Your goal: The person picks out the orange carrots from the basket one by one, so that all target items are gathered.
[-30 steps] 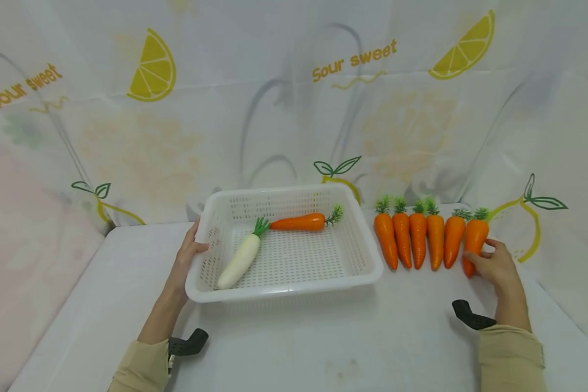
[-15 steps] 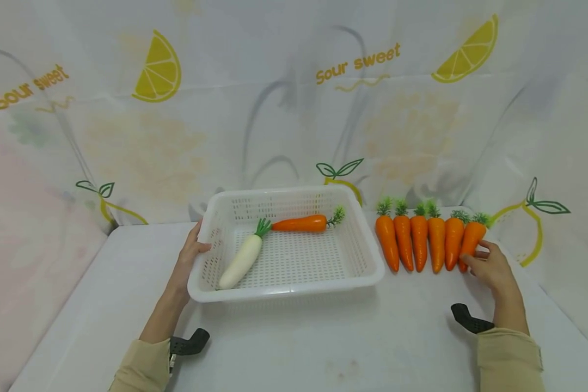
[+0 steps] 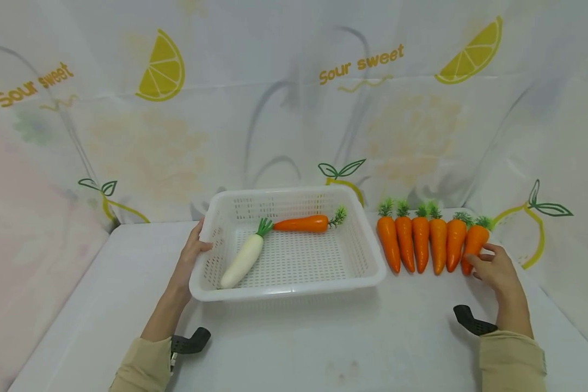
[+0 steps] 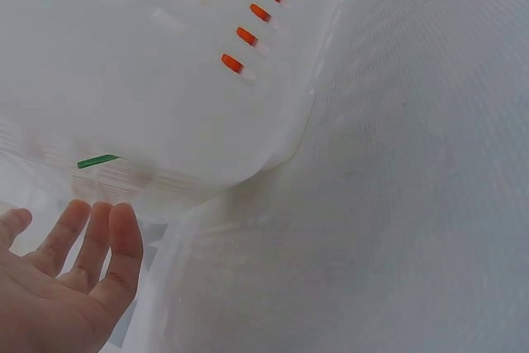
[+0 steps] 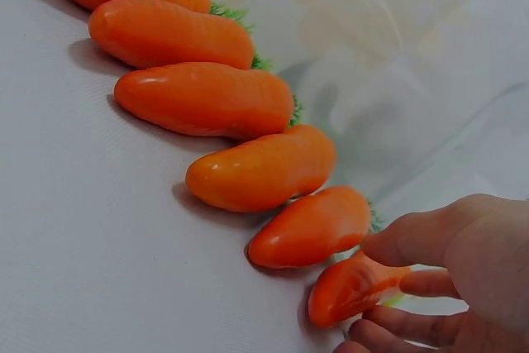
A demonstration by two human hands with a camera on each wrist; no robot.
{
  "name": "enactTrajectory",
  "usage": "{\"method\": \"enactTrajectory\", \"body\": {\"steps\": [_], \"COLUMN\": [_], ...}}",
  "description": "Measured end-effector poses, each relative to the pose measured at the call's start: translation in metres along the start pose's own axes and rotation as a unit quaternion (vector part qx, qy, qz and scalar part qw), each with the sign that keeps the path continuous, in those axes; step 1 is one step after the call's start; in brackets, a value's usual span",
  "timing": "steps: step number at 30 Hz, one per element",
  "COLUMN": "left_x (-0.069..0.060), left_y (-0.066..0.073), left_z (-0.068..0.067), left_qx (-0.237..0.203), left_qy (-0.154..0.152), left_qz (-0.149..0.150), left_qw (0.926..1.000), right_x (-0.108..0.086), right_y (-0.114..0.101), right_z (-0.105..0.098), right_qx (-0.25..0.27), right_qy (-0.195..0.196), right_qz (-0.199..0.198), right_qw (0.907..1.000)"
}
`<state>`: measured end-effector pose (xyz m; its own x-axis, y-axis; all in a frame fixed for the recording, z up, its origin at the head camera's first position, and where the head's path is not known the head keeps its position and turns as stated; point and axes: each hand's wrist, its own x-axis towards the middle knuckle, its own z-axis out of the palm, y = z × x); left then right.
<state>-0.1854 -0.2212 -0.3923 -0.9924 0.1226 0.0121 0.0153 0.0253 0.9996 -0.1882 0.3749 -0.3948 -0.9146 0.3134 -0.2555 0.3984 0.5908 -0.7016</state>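
Note:
My left hand (image 3: 188, 258) lies at the left side of a white perforated plastic basket (image 3: 294, 291). In the left wrist view, its slightly bent fingers (image 4: 124, 241) reach to the basket's outer wall. The basket holds a white radish (image 3: 243, 261) with green leaves and one orange carrot (image 3: 304, 224). To the right, my right hand (image 3: 495, 268) pinches the last carrot (image 3: 476, 239) of a row of several glossy carrots. In the right wrist view, the thumb (image 5: 405, 239) is on one side of this carrot and fingers lie on the other, partly hiding it.
The other row carrots (image 3: 421, 245) lie side by side, leaves toward the back. A white surface (image 3: 284, 348) lies beneath everything. Behind it hangs a pale curtain (image 3: 294, 125) printed with lemons and words. Each wrist wears a black mount (image 3: 472, 321).
The last carrot has shifted slightly in my right hand, first toward its neighbour and then back a little outward. My left hand and the basket stay put; the whole view drifts slightly.

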Motion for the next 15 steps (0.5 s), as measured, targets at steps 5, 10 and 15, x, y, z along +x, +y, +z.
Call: {"method": "enactTrajectory", "body": {"steps": [5, 10, 15], "left_x": [0.000, 0.001, 0.001], "left_y": [-0.001, -0.002, -0.003], "left_z": [0.001, 0.001, 0.001], "left_qx": [0.004, 0.015, 0.017], "left_qy": [0.001, 0.003, 0.003], "left_qz": [0.003, 0.005, 0.004], "left_qw": [1.0000, 0.9999, 0.9998], "right_x": [-0.004, -0.009, -0.011], "right_y": [-0.003, -0.012, -0.028], "right_z": [0.001, 0.002, 0.007], "right_qx": [0.002, 0.013, 0.026], "right_qy": [0.036, 0.079, 0.109], "right_qz": [-0.003, -0.039, -0.114], "right_qw": [0.9994, 0.9960, 0.9872]}}
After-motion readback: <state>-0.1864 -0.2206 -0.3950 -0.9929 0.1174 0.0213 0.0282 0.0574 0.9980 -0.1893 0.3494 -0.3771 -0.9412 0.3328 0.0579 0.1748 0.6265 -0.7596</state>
